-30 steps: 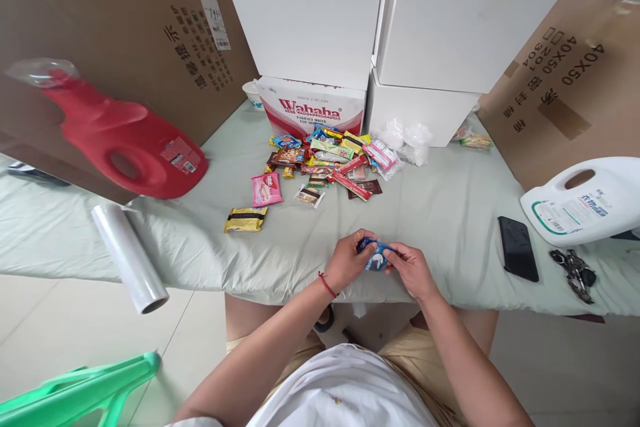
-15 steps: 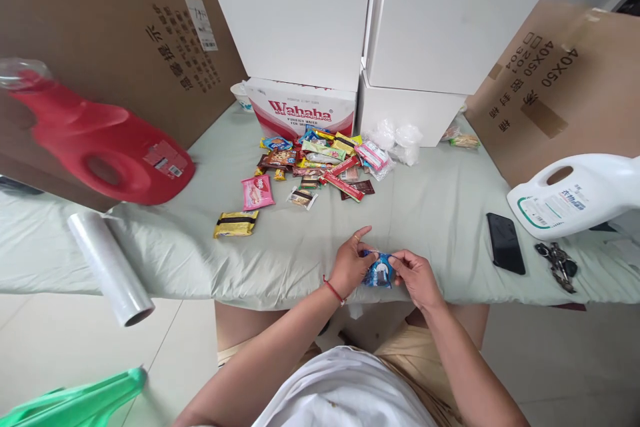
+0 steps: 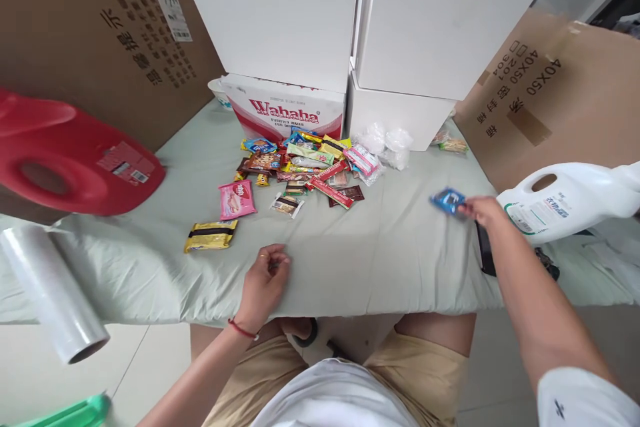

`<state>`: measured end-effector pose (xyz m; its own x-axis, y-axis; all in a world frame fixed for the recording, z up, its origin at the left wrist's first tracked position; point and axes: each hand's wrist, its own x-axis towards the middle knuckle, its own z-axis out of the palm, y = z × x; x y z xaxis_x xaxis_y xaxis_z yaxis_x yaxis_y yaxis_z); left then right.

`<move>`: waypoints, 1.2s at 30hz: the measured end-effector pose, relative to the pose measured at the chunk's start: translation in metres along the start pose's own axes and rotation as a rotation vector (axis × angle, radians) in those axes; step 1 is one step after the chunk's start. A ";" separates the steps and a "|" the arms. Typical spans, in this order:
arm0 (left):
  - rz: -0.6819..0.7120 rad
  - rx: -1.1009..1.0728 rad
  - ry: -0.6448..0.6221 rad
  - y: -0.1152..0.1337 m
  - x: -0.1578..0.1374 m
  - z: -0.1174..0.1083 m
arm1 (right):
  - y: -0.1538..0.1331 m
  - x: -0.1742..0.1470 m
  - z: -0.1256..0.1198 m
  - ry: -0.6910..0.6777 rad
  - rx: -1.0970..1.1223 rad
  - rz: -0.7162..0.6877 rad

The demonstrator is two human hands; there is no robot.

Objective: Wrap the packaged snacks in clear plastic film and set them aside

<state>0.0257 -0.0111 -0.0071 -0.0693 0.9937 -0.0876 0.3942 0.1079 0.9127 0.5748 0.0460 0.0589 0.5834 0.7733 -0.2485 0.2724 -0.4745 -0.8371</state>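
My right hand (image 3: 483,210) pinches a small blue snack packet (image 3: 449,201) by its near end, over the right side of the cloth, beside the white jug. The packet is slightly blurred. My left hand (image 3: 266,277) is at the near side of the table, loosely curled, with nothing visible in it. A yellow packet with a dark band (image 3: 211,236) and a pink packet (image 3: 237,200) lie up and left of that hand. Beyond them is a heap of wrapped snacks (image 3: 310,159), with a small clear-and-black packet (image 3: 287,205) at its near edge.
A Wahaha carton (image 3: 290,110) and white boxes (image 3: 400,113) stand behind the heap, near crumpled clear plastic (image 3: 397,147). The red jug (image 3: 75,153) and film roll (image 3: 53,293) are left. A white jug (image 3: 565,203), partly covered phone (image 3: 485,250) and keys (image 3: 549,263) are right.
Both hands were at the blue packet near the table's front edge. My left hand has let go and moved left; my right hand has carried the packet right and farther from me.
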 end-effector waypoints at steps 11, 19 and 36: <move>0.046 0.275 0.299 0.001 -0.016 -0.007 | 0.014 0.023 0.083 0.186 0.234 -0.137; 0.145 0.193 0.053 0.002 -0.004 -0.003 | 0.003 -0.040 0.131 -0.178 0.060 -0.295; 0.188 0.203 -0.009 0.000 -0.011 0.002 | -0.067 -0.001 0.213 -0.024 0.390 -0.133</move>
<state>0.0279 -0.0222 -0.0068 0.0302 0.9970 0.0718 0.5748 -0.0761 0.8147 0.3931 0.1666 0.0111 0.5430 0.8292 -0.1328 0.0310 -0.1778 -0.9836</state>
